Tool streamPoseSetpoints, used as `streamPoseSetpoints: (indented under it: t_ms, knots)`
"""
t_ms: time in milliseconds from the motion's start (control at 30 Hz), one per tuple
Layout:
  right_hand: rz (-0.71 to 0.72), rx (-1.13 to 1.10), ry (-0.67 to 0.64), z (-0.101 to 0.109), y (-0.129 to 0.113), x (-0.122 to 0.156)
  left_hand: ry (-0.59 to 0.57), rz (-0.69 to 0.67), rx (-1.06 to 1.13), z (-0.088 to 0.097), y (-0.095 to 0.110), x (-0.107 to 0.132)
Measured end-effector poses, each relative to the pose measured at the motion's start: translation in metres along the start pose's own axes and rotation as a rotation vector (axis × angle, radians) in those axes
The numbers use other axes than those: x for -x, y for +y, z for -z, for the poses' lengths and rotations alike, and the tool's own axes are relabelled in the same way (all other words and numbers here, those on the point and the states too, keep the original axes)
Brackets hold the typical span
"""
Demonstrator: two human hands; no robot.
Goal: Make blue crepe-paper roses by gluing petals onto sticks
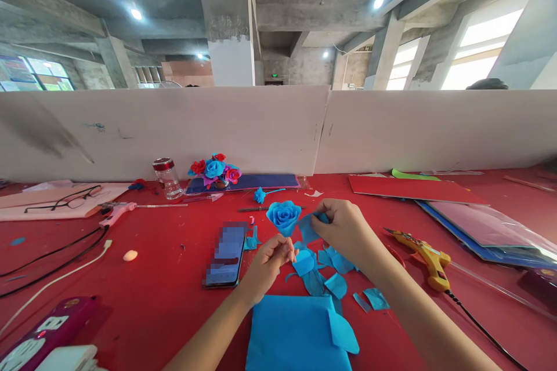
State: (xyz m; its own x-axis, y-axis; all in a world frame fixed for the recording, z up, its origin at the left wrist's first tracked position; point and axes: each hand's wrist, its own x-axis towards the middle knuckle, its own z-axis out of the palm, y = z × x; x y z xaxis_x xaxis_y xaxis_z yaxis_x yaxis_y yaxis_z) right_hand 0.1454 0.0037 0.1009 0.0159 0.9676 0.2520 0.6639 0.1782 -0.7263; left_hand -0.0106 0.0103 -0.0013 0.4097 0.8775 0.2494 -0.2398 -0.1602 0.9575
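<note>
Head view: over a red tabletop [161,301], concrete pillars [229,61] beyond, left hand [272,256] pinches a rose [284,218], right hand [344,223] paper [307,229].

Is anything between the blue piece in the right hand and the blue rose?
Nothing visible stands between: the blue piece in the right hand is immediately beside the blue rose. The left hand is below the rose, out of the way.
</note>
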Motion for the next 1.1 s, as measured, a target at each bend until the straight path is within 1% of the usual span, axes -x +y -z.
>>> streamPoseSetpoints:
  t_ms: [100,200,300,367,500,633,700,733,800,900,1100]
  knots:
    - [0.021,0.001,0.010,-0.001,-0.002,0.000,0.008,0.004,-0.008,0.000,0.000,0.000]
    - [0.009,-0.103,-0.045,-0.001,-0.006,0.002,0.030,0.023,-0.014,0.000,-0.003,0.000]
    - [0.011,-0.183,-0.088,-0.001,-0.009,0.002,0.049,0.012,-0.010,0.001,-0.009,-0.001]
    - [0.026,-0.194,-0.077,-0.002,-0.010,0.003,0.044,-0.004,-0.015,0.002,-0.012,-0.001]
    - [0.044,-0.222,-0.013,-0.003,-0.013,0.005,0.041,-0.028,-0.030,0.003,-0.013,-0.002]
    - [0.040,-0.439,-0.046,-0.001,-0.011,0.010,0.038,-0.028,-0.031,0.002,-0.010,-0.002]
    - [0.071,-0.532,-0.081,0.001,-0.008,0.012,0.034,-0.027,-0.035,0.001,-0.009,-0.002]
    - [0.104,-0.542,-0.090,0.002,-0.006,0.014,0.032,-0.027,-0.035,0.001,-0.008,-0.002]
    - [0.185,-0.476,-0.093,0.003,-0.002,0.017,0.026,-0.027,-0.033,0.001,-0.008,-0.002]
    - [0.301,-0.306,-0.095,0.003,0.002,0.021,0.024,-0.036,-0.030,0.000,-0.010,-0.002]
    - [0.389,-0.165,-0.062,0.001,0.008,0.024,0.029,-0.051,-0.111,0.002,-0.013,-0.003]
